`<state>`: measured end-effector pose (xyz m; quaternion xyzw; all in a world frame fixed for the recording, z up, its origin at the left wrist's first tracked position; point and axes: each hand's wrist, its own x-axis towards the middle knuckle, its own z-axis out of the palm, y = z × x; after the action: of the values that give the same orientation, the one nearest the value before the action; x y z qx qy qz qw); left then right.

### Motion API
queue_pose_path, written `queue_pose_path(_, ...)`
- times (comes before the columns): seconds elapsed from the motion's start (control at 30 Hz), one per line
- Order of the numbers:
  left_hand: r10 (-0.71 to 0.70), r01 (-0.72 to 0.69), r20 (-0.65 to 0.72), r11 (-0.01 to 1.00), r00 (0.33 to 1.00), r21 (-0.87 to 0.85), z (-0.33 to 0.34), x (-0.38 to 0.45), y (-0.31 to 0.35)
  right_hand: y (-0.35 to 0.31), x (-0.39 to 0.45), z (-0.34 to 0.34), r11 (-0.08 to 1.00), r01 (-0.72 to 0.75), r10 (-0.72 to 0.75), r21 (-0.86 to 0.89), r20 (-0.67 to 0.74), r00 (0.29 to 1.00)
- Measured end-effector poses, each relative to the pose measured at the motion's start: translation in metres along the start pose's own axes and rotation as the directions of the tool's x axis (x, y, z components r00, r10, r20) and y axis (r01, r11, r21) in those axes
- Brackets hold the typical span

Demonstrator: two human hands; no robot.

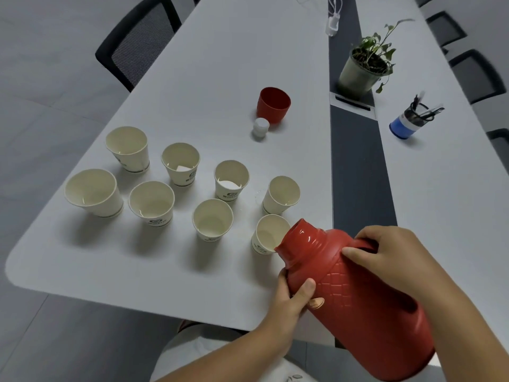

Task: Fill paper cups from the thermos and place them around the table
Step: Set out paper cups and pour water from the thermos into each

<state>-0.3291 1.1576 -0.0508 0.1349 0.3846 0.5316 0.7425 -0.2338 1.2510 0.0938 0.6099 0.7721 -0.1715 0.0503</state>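
I hold a red thermos (pixel 358 293) tilted to the left, its open mouth over the rim of the nearest paper cup (pixel 265 235). My right hand (pixel 385 257) grips the handle near the neck. My left hand (pixel 292 296) supports the body from below. Several more white paper cups stand in two loose rows on the white table (pixel 192 78), from the far left cup (pixel 93 193) to the right one (pixel 281 194). The thermos's red lid cup (pixel 273 104) and white stopper (pixel 261 127) rest farther back.
A potted plant (pixel 363 70) stands on the dark centre strip (pixel 358 166). A blue pen holder (pixel 410 122) sits to the right. Black chairs line both sides, one at the far left (pixel 135 42). A white charger with cable (pixel 332 23) lies at the back.
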Motion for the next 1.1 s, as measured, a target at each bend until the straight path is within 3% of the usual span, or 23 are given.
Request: queue_pose_path(1.1, -0.058, 0.059, 0.014, 0.993, 0.998, -0.106, 0.002, -0.001, 0.005, -0.016, 0.019, -0.008, 0.993, 0.071, -0.068, -0.097, 0.031, 0.997)
